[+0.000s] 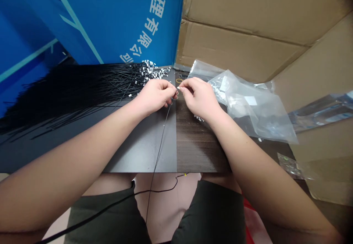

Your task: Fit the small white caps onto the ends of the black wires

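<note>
A cardboard box (pixel 248 19) opens across the upper right of the frame, its brown flaps walling off that side, and a blue banner (pixel 110 16) with white Chinese lettering fills the upper left. Below them your table (pixel 165 159) runs across the middle, a dark grey panel (pixel 138 152) on the left meeting a wood-grain panel (pixel 202 148) on the right. A great fan of black wires (pixel 74 96) covers the left of the table, with small white connectors (pixel 150 71) heaped at their far ends near the banner. Clear plastic bags (pixel 248 100) lie crumpled just right of your hands.

Your hands nearly meet at the centre, above the seam between the panels. The fingers of your left hand (pixel 156 96) are curled together around the end of a thin black wire (pixel 162 141), which drops over the table's front edge toward your lap (pixel 212 214). Your right hand (pixel 198 96) has thumb and fingers pinched together on a tiny white connector (pixel 178 88), right beside the wire's end — whether the two touch is too small to tell. A few loose white pieces (pixel 198 118) lie on the wood just below that hand.
</note>
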Motion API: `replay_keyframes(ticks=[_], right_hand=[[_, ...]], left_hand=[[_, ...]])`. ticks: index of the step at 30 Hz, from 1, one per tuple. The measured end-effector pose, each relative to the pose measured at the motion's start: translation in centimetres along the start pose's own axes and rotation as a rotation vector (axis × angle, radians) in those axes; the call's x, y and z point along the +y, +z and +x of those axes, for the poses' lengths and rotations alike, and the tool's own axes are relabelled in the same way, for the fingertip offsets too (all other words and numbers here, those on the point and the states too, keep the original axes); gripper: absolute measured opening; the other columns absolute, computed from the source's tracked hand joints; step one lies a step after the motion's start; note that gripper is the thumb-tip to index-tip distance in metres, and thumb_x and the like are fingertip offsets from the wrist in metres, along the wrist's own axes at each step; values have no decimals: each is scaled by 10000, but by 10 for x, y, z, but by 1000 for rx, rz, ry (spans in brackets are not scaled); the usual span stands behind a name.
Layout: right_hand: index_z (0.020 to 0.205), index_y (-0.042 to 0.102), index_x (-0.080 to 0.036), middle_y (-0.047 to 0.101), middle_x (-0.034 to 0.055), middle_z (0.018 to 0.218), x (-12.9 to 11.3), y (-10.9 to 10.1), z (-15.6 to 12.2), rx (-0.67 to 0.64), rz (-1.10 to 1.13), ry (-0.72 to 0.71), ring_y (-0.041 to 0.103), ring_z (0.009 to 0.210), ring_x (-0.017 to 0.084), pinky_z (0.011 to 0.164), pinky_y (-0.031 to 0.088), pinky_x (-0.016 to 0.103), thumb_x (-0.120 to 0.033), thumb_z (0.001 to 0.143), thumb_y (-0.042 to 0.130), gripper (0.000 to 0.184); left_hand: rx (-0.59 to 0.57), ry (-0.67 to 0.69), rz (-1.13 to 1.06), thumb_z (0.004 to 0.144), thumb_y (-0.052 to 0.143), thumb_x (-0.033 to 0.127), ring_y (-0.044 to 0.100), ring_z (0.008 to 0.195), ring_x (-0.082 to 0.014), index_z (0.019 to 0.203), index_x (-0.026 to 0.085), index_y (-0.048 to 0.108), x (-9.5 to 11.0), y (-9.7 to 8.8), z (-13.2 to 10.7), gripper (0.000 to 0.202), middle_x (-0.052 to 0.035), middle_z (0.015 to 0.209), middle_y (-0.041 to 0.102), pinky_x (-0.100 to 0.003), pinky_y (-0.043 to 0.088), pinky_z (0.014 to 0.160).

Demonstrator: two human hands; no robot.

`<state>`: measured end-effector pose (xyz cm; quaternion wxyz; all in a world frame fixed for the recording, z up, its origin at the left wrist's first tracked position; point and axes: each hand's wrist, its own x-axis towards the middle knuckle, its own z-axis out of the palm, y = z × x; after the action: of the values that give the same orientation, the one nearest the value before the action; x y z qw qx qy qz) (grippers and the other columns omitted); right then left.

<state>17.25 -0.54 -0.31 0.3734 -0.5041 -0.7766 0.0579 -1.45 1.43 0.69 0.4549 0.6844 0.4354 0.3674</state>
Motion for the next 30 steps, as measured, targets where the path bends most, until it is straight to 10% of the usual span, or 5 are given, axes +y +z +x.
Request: replay_keyframes(ticks=[30], right_hand=[[913,631,-227,718,110,1000,-8,3,-3,-16,-58,-7,642,987,279,896,491,425,-191,996,501,159]], left_hand=[[69,60,8,827,621,160,537,513,-101,687,168,644,-1,4,-1,142,7,578,596,-227,457,536]])
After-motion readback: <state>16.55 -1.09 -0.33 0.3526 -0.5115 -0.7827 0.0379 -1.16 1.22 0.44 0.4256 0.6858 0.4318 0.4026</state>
